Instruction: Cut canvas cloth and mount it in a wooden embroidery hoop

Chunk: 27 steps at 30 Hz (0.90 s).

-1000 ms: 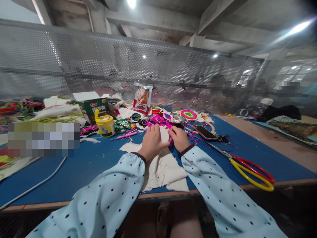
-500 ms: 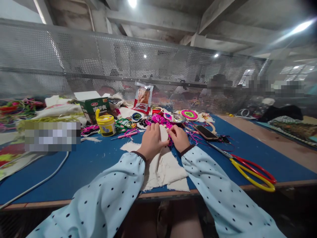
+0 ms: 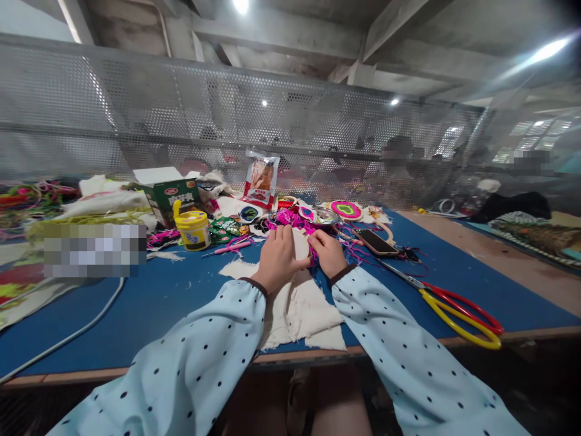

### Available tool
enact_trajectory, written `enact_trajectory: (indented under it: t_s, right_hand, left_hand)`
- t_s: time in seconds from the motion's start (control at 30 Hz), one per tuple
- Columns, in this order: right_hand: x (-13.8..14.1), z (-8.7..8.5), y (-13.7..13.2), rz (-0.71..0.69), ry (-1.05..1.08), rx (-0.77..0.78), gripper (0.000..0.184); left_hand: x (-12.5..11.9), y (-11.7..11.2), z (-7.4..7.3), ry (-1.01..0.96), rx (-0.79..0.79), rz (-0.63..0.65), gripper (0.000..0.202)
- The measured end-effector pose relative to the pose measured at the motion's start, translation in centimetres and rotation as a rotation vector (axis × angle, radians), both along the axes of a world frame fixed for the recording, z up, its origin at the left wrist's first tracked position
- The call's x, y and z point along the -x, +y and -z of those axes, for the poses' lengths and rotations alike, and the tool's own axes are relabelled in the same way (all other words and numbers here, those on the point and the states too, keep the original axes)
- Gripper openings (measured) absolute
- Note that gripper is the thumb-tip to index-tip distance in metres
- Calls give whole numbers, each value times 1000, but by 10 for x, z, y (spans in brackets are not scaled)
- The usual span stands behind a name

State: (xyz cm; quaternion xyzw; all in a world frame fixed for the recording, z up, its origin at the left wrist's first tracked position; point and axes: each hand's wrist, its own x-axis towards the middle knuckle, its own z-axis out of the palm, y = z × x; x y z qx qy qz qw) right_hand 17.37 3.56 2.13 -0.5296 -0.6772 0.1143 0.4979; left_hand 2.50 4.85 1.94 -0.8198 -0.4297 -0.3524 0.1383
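Over the near middle of the table, my left hand [image 3: 278, 259] is closed round the left side of a small embroidery hoop [image 3: 300, 247] covered in off-white cloth. My right hand [image 3: 328, 253] pinches the hoop's right rim between thumb and fingers. From under the hoop, loose off-white cloth [image 3: 299, 312] with frayed edges spreads towards the table's front edge. Bright pink yarn [image 3: 295, 217] lies tangled just behind the hands, and some shows between them. My left hand hides part of the hoop.
Scissors [image 3: 447, 303] with red and yellow handles lie at the right, near a phone [image 3: 374, 241]. A yellow tub [image 3: 193, 230], a green box [image 3: 171, 197], a pink-handled tool [image 3: 232, 247] and a red food packet [image 3: 261, 177] stand or lie behind. A pale cable [image 3: 97, 318] crosses the left.
Both hands keep their grip on the hoop, with barely any movement. The whole view has shifted very slightly.
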Motion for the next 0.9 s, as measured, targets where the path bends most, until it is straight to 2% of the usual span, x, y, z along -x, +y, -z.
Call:
enact_trajectory:
  t_s: [0.13,0.2,0.4,0.6,0.7,0.9]
  right_hand:
    - [-1,7,10,-190,299,124,27]
    - [-1,9,12,-225,327,165,28]
    - [-2,5,2,9,-125,-46,23]
    - [-2,4,-1,91,-321,-102,20]
    - [-3,3,0,84,-311,-71,21]
    - [-5,5,3,-1,-45,46,26]
  left_hand:
    - [1,0,-2,8,-46,8,64]
    - [1,1,-2,1,-32,-2,62]
    - [0,2,4,-13,54,-39,61]
    - [-1,4,8,-8,100,-48,56]
    - [-1,4,7,3,107,-17,57]
    - [0,3,5,10,61,8,64]
